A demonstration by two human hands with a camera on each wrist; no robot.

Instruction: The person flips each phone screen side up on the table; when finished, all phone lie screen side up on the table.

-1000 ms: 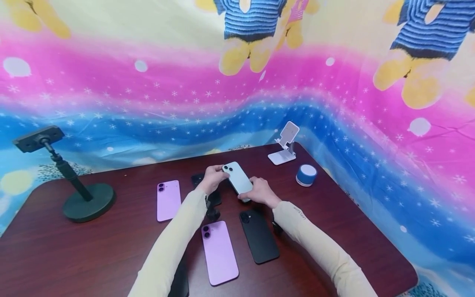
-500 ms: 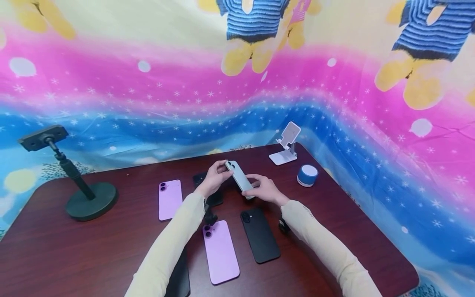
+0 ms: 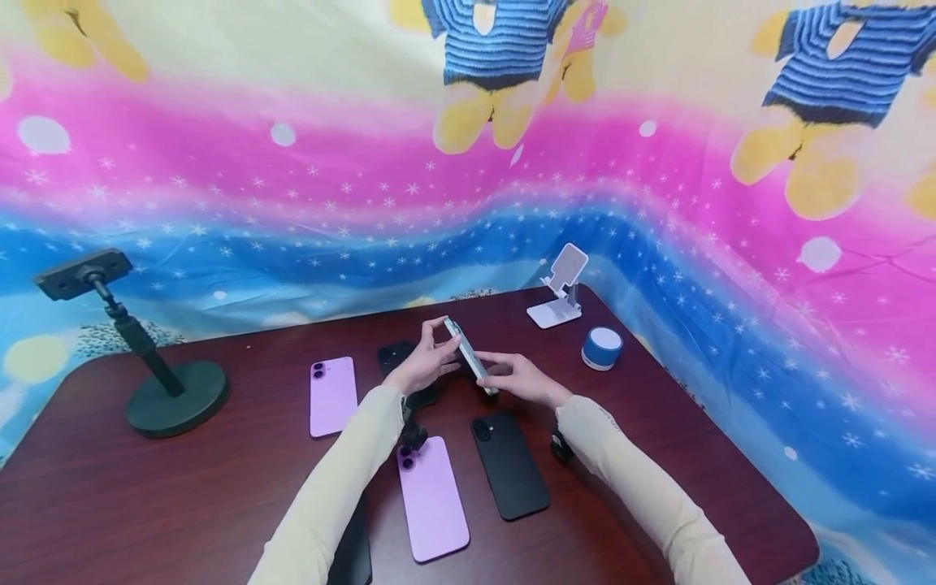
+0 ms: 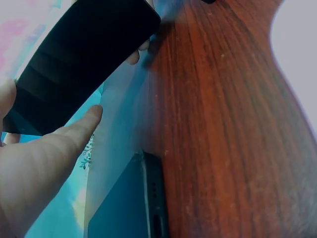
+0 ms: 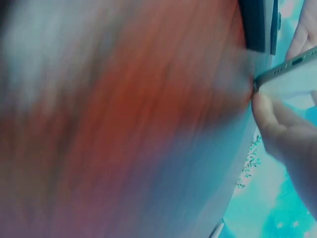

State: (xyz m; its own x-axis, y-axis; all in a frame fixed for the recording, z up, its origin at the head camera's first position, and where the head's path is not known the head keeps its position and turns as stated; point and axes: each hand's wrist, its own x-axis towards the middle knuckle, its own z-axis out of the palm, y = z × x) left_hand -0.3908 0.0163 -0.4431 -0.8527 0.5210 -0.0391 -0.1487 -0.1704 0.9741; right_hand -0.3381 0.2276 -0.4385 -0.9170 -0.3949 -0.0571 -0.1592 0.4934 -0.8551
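Both hands hold a pale mint smartphone (image 3: 470,357) over the dark red table, tilted so that it shows nearly edge-on in the head view. My left hand (image 3: 422,363) pinches its upper end, near the cameras. At the lower end, the fingers and thumb of my right hand (image 3: 525,380) grip it. The left wrist view shows its dark screen (image 4: 84,62); its port edge (image 5: 292,64) appears in the right wrist view. Partly hidden behind my left hand lies a black phone (image 3: 393,354). Another black phone (image 3: 512,467) lies nearer, below my right hand.
Two lilac phones (image 3: 332,398) lie camera side up, the nearer lilac phone (image 3: 435,502) at front centre. My left sleeve partly covers a dark flat object (image 3: 354,548). A black stand (image 3: 175,398) is at left. A white phone stand (image 3: 556,313) and blue-white cylinder (image 3: 602,349) stand at back right.
The mint phone has been turned from showing its whole back to nearly edge-on. My right hand has shifted slightly rightward with its grip on the lower end; the phones on the table stay put.
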